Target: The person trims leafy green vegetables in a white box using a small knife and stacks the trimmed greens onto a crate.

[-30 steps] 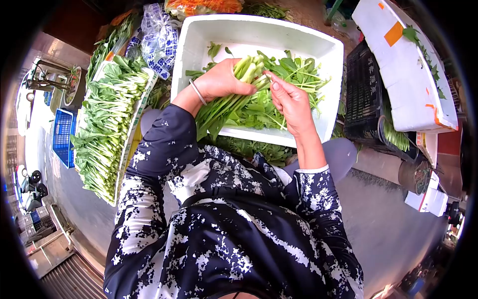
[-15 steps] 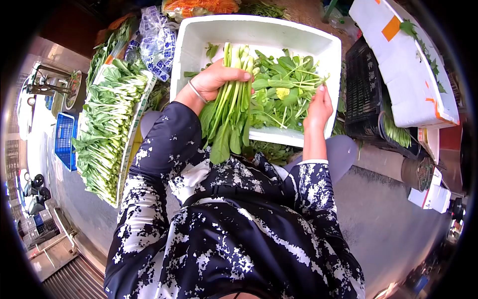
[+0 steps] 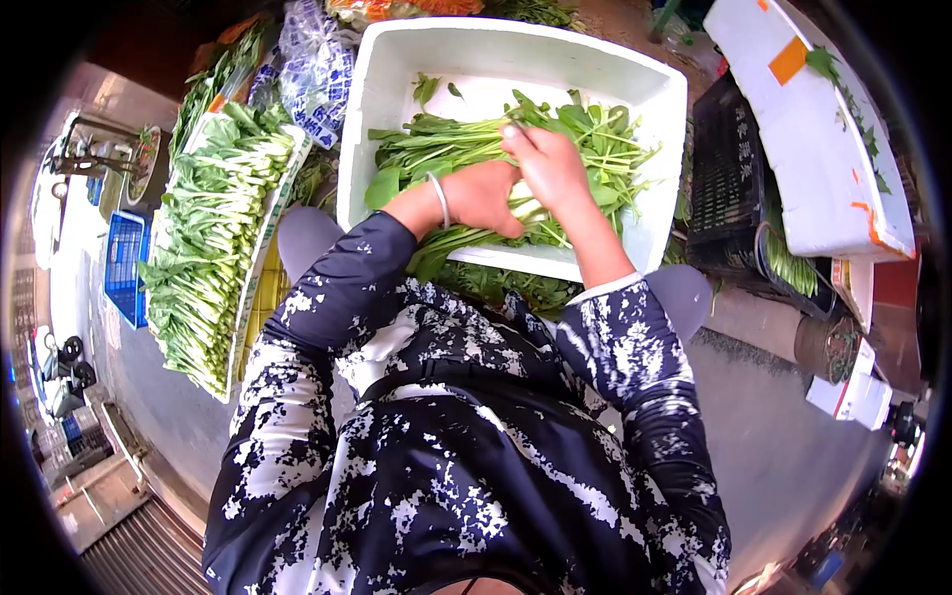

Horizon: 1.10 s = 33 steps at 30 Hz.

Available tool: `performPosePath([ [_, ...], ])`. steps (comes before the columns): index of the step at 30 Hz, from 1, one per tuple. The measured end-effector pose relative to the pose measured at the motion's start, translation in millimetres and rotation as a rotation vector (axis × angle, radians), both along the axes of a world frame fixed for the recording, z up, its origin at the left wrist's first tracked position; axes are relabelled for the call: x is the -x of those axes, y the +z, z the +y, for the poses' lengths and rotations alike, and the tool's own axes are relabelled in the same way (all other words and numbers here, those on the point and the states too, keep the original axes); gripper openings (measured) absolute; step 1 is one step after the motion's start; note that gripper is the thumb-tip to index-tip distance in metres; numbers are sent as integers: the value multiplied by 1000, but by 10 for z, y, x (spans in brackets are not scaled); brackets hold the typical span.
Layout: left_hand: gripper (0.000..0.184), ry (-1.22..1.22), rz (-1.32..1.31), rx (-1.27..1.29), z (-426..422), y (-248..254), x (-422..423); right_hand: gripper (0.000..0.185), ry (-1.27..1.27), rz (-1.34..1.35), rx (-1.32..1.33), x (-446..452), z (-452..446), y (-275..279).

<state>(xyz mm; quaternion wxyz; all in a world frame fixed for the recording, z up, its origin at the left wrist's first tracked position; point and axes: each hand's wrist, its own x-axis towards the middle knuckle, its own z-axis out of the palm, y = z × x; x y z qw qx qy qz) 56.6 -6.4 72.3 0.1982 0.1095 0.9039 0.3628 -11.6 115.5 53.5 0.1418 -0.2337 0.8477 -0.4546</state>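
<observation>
White foam box [image 3: 535, 58] sits upper centre, grey ground [image 3: 793, 446] lower right. Over the box, the left hand [image 3: 481, 196] wraps a bunch of greens [image 3: 526, 206]; I cannot tell the right hand's [image 3: 550, 167] grip.

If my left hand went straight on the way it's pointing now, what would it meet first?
Your left hand, closed around pale green stems, would probably meet your right hand first, though depth between them is hard to judge.
</observation>
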Motion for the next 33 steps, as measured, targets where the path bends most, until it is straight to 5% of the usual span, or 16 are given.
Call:
performPosePath([
  [3,52,91,130,185,9,-2,-83,37,-292,-367,564,42,164,5],
  [6,46,100,492,391,-102,-202,-125,44,-358,-575,445,23,439,-169],
  [9,30,46,898,454,-128,-290,-160,43,-450,-1202,539,-215,454,-336],
  [10,28,42,1027,381,-113,-330,-202,46,-43,-1464,757,-125,625,-833],
  [12,21,17,1177,302,-16,-410,-329,43,-84,-1566,872,-359,444,-674],
  [14,20,-22,1261,174,89,-365,-490,55,-198,-1490,809,-675,187,-175],
  [16,18,-74,1257,86,172,-343,-650,54,-38,-1570,941,-649,195,-445],
  [26,33,-100,1051,131,-22,-493,-916,42,17,-1168,529,-502,133,-818],
  [33,60,335,1010,273,-505,-449,-1140,46,216,-1052,624,-330,-549,-399],
])
